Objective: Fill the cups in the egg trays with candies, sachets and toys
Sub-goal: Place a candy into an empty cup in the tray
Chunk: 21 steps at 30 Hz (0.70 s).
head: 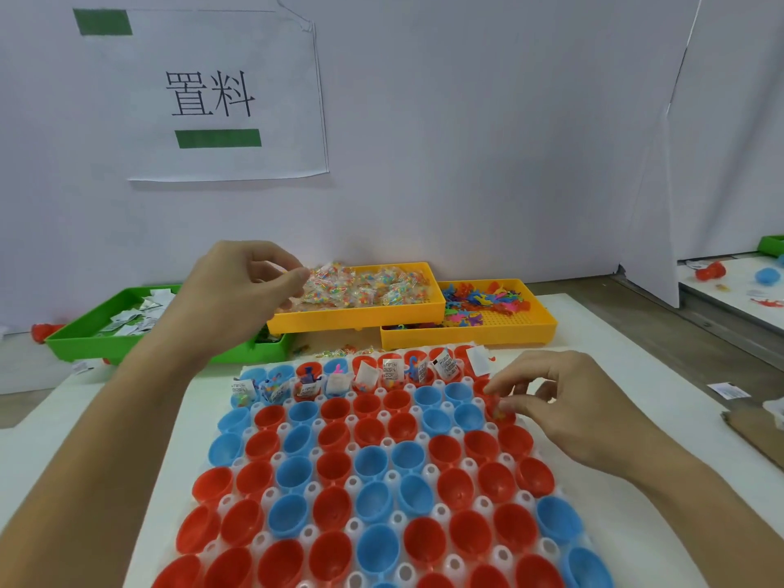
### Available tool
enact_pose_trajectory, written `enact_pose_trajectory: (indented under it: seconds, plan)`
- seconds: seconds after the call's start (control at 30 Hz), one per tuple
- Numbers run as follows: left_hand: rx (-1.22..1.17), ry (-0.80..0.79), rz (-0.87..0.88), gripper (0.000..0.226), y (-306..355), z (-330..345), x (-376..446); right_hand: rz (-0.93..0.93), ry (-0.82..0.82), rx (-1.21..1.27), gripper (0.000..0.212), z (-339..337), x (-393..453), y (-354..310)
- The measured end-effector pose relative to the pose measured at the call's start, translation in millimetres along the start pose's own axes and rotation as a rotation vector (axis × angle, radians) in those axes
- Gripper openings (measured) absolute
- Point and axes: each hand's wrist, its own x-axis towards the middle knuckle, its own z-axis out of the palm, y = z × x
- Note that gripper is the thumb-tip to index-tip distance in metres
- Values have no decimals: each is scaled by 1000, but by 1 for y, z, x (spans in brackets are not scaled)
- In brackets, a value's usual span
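Showing only two forearms and two hands of the person. Running bare from wrist to the frame's edge, both the left forearm (106, 439) and the right forearm (700, 502), smooth and slim, widening toward the elbow. Going equally bare on the left hand (237, 290) and the right hand (564, 401). Showing long, slender fingers (530, 375) with rounded tips and faint creases at the joints. Rising in a low row across the back of the right hand, the knuckles. Blurring at the fingertips of both hands, leaving the nails too soft to judge. Standing out slightly at the left wrist, a rounded bone.
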Motion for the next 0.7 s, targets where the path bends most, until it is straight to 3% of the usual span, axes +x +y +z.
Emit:
enact_pose_trajectory:
  seconds: [0.17,0.3,0.57,0.7]
  plan:
    - [-24,231,-119,13,-29,-13,12,-26,6,-32,35,-1,0,0]
    - [167,347,-222,17,-66,-19,36,-36,-3,-49,35,-1,0,-1]
    - [559,-24,-251,16,-108,-15,78,-33,35,-46,34,2,1,-2]
    - [644,-106,-241,18,-106,-6,87,-12,62,12,38,4,0,-3]
